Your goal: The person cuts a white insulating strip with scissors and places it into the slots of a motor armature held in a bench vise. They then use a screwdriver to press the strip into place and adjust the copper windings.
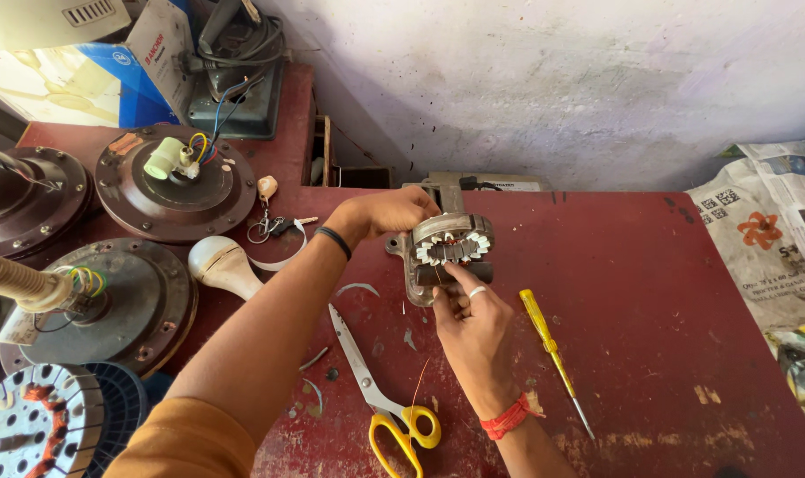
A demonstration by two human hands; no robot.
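A round metal motor stator (453, 239) with slotted teeth stands on its edge on a grey metal block (417, 281) on the dark red table (650, 292). My left hand (380, 212) grips the stator's upper left rim. My right hand (473, 323), with a ring and a red wrist thread, touches the stator's lower front with its fingertips, where thin copper wire shows in the slots.
Yellow-handled scissors (376, 389) lie left of my right wrist and a yellow screwdriver (553, 354) lies to its right. Several brown fan motor housings (177, 181), a white bulb (224, 264) and keys (270, 226) crowd the left. Newspaper (766, 239) covers the right edge.
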